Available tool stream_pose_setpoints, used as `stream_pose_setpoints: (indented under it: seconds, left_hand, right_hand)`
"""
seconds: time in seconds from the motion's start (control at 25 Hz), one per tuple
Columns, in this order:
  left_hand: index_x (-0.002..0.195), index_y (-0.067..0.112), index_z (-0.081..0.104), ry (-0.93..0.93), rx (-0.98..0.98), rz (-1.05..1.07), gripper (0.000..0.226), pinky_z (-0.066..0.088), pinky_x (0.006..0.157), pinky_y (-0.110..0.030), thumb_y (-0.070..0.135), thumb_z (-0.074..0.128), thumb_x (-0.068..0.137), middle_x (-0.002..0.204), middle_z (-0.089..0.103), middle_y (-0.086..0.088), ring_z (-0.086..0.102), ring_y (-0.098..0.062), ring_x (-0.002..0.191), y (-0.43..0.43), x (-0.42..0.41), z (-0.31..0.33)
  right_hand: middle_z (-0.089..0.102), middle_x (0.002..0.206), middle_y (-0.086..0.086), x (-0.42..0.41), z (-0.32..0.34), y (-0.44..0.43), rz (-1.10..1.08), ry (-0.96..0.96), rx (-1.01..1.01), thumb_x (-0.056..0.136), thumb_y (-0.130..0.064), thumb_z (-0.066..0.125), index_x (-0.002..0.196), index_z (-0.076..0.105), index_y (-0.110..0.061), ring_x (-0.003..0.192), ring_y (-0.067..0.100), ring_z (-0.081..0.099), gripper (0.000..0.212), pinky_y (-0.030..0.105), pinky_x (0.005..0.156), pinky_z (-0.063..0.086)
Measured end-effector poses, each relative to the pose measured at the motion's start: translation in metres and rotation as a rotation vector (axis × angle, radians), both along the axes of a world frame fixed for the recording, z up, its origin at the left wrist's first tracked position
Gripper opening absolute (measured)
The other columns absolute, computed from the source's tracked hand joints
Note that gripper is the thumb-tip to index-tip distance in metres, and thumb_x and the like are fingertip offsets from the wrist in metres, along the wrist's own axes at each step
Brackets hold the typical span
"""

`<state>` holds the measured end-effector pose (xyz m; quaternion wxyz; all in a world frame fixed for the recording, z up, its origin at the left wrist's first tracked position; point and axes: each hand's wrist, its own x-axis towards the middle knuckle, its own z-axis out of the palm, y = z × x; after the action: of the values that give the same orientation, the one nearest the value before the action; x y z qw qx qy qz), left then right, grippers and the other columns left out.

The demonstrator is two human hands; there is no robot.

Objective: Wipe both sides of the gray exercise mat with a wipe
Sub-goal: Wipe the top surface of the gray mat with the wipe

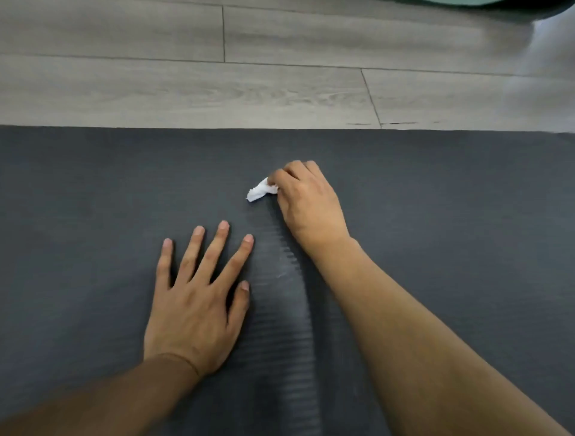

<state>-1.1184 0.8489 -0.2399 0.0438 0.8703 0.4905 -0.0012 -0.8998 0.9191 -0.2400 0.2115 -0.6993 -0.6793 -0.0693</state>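
Right now I am pressing my left hand (pixel 193 308) flat, fingers spread, on the mat (pixel 451 202) beneath both hands, while my right hand (pixel 306 202) is pinching the crumpled wipe (pixel 259 191); bunched so small, it could skip patches.

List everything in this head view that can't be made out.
1. The wipe: only a crumpled white end shows; the rest is hidden under the curled fingers of the right hand.
2. The gray mat: its left, right and near ends are cut off by the frame, and its underside is hidden.
3. The teal thing: cut off by the top edge, unidentifiable.
4. The white patch, upper right: too blurred to name.
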Motion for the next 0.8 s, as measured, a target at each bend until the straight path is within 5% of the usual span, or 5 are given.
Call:
stream_pose_setpoints:
  seconds: [0.2, 0.4, 0.56, 0.72, 0.8]
  left_hand:
    - [0.16, 0.031, 0.028, 0.005, 0.002, -0.009, 0.061, 0.019, 0.12, -0.065, 0.045, 0.03, 0.1, 0.166, 0.027, -0.004, 0.025, -0.034, 0.153, 0.004, 0.002, 0.001]
    - [0.16, 0.032, 0.028, 0.016, 0.001, -0.014, 0.062, 0.018, 0.12, -0.065, 0.044, 0.032, 0.099, 0.167, 0.027, -0.003, 0.024, -0.033, 0.154, 0.005, 0.001, 0.001]
    - [0.16, 0.032, 0.027, 0.007, 0.004, -0.015, 0.062, 0.018, 0.12, -0.065, 0.044, 0.031, 0.1, 0.167, 0.026, -0.003, 0.023, -0.033, 0.154, 0.006, 0.002, 0.001]
    - [0.16, 0.032, 0.026, 0.0, 0.01, -0.012, 0.062, 0.017, 0.121, -0.065, 0.044, 0.031, 0.1, 0.167, 0.026, -0.003, 0.022, -0.033, 0.154, 0.007, 0.002, 0.0]
    - [0.16, 0.032, 0.026, 0.001, 0.019, -0.009, 0.061, 0.017, 0.121, -0.064, 0.044, 0.031, 0.1, 0.167, 0.025, -0.003, 0.023, -0.032, 0.154, 0.006, 0.002, -0.001]
  right_hand:
    - [0.06, 0.096, 0.009, 0.061, 0.006, 0.03, -0.57, 0.178, -0.014, 0.088, -0.007, 0.05, 0.096, 0.068, -0.014, 0.089, 0.03, 0.049, 0.021, 0.037, 0.075, 0.041]
    - [0.062, 0.09, 0.008, 0.014, 0.003, 0.036, 0.071, 0.038, -0.059, 0.082, -0.006, 0.057, 0.09, 0.071, -0.013, 0.084, 0.029, 0.053, 0.018, 0.037, 0.072, 0.045]
    - [0.063, 0.102, 0.007, 0.083, 0.009, 0.03, -0.483, 0.196, -0.027, 0.089, -0.008, 0.051, 0.101, 0.072, -0.017, 0.095, 0.029, 0.053, 0.025, 0.033, 0.078, 0.041]
    - [0.063, 0.091, 0.006, 0.037, 0.003, 0.015, -0.096, 0.121, 0.005, 0.084, -0.007, 0.058, 0.098, 0.073, -0.015, 0.084, 0.028, 0.052, 0.022, 0.031, 0.074, 0.041]
    - [0.062, 0.093, 0.006, 0.051, 0.003, 0.006, -0.07, 0.117, -0.011, 0.085, -0.008, 0.058, 0.1, 0.073, -0.016, 0.087, 0.028, 0.053, 0.023, 0.034, 0.077, 0.045]
